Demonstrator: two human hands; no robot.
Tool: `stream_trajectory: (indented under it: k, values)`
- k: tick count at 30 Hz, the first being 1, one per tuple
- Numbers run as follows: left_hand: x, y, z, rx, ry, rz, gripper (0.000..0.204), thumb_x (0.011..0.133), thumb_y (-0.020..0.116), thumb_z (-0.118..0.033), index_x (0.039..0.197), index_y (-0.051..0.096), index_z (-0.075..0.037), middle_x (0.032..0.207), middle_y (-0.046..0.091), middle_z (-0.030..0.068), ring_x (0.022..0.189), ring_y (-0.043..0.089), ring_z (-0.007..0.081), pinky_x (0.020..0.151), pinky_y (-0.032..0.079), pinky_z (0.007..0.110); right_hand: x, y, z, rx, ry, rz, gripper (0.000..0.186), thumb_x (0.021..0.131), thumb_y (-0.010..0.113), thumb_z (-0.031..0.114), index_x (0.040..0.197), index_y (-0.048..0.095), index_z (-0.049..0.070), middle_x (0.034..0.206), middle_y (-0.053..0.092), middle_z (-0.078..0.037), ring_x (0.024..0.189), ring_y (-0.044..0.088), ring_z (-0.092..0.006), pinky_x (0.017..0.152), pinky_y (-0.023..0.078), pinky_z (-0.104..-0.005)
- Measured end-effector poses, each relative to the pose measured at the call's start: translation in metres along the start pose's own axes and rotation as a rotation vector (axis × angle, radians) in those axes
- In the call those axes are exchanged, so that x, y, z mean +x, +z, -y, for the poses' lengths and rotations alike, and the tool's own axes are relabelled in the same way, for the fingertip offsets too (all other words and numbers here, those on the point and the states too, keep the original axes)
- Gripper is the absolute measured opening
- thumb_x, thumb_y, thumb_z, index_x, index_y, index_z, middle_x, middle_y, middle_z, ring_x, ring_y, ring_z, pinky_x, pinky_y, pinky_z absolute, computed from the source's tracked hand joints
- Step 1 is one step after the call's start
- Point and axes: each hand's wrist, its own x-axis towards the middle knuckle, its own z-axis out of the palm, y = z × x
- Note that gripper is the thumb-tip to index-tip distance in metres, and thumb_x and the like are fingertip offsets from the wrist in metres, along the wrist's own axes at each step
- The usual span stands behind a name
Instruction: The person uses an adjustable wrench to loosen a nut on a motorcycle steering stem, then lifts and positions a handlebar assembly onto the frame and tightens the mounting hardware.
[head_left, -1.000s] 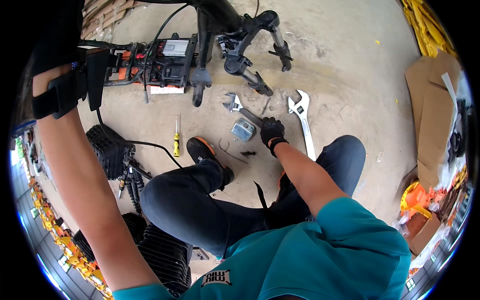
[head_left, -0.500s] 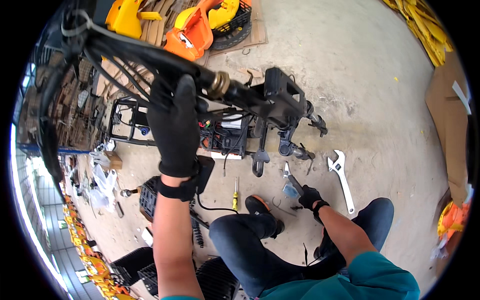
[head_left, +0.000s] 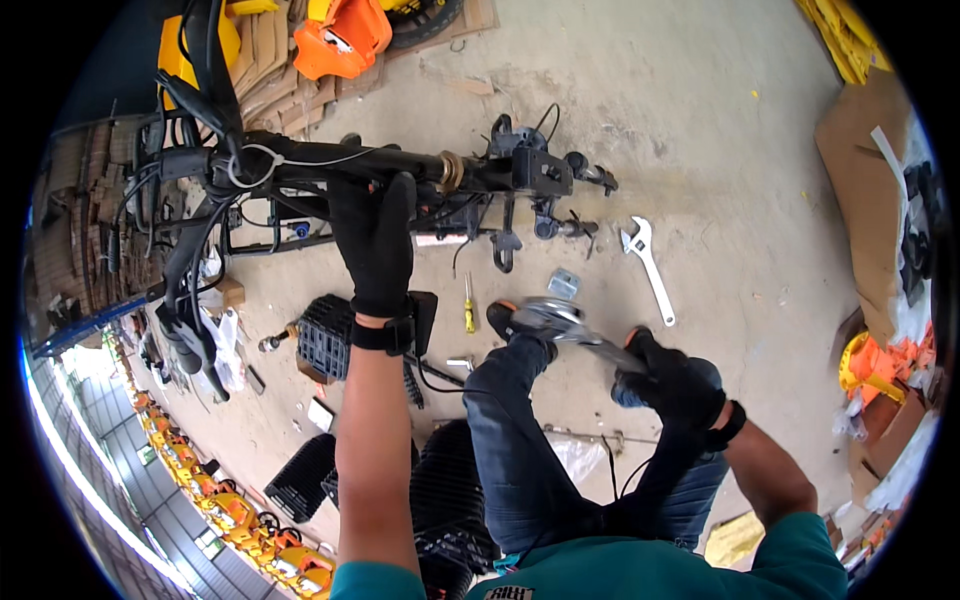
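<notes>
My left hand (head_left: pixel 370 235), in a black glove, is wrapped round the black steering column (head_left: pixel 415 165) of a small vehicle frame. Right of that hand, a brass-coloured ring (head_left: pixel 452 172) encircles the column. Handlebars with cables (head_left: pixel 195 240) hang at its left end, where a pale tie (head_left: pixel 262 165) is looped. My right hand (head_left: pixel 675 380), also gloved, is closed on the handle of a wrench-like tool (head_left: pixel 555 317). Motion blurs the tool's bright metal head, raised over my shoe and knee; its exact kind is unclear.
A white adjustable wrench (head_left: pixel 650 270), a small clear packet (head_left: pixel 563 284) and a yellow-handled screwdriver (head_left: pixel 469 303) lie on the concrete floor. Black slatted parts (head_left: pixel 325 335) rest by my left forearm. Orange and yellow panels (head_left: pixel 343 38) lie at the back; cardboard (head_left: pixel 865 190) stands right.
My right hand has lifted the wrench-like tool from near the floor towards me. The column's left end has swung lower and the handlebars have come further into view. My left hand keeps its hold.
</notes>
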Motion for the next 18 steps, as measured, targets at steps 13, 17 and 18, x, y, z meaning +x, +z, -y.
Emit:
stream_trajectory:
  k: [13, 17, 18]
  values:
    - [0.016, -0.011, 0.005, 0.097, -0.165, 0.025, 0.015, 0.09, 0.069, -0.007, 0.104, 0.064, -0.003, 0.083, 0.063, -0.0012, 0.069, 0.055, 0.0062, 0.061, 0.046, 0.022, 0.081, -0.031, 0.133, 0.259, 0.127, -0.169, 0.03, 0.101, 0.053, 0.022, 0.121, 0.06, 0.001, 0.077, 0.062, -0.002, 0.067, 0.058, -0.009, 0.064, 0.049, -0.0265]
    - [0.011, -0.007, 0.001, 0.001, -0.189, -0.014, 0.018, 0.09, 0.069, -0.007, 0.106, 0.062, -0.002, 0.088, 0.065, 0.0023, 0.076, 0.06, 0.0099, 0.068, 0.051, 0.026, 0.089, -0.03, 0.128, 0.486, 0.104, 0.003, 0.028, 0.101, 0.052, 0.023, 0.115, 0.06, -0.001, 0.077, 0.059, -0.001, 0.068, 0.059, -0.0097, 0.062, 0.052, -0.0274]
    - [0.012, -0.01, 0.007, 0.032, -0.163, -0.016, 0.019, 0.091, 0.069, -0.009, 0.107, 0.062, -0.002, 0.086, 0.065, 0.0019, 0.073, 0.059, 0.0088, 0.066, 0.049, 0.024, 0.093, -0.035, 0.132, 0.459, 0.192, 0.054, 0.032, 0.101, 0.054, 0.027, 0.117, 0.059, 0.001, 0.077, 0.058, -0.002, 0.068, 0.059, -0.0093, 0.063, 0.052, -0.0274]
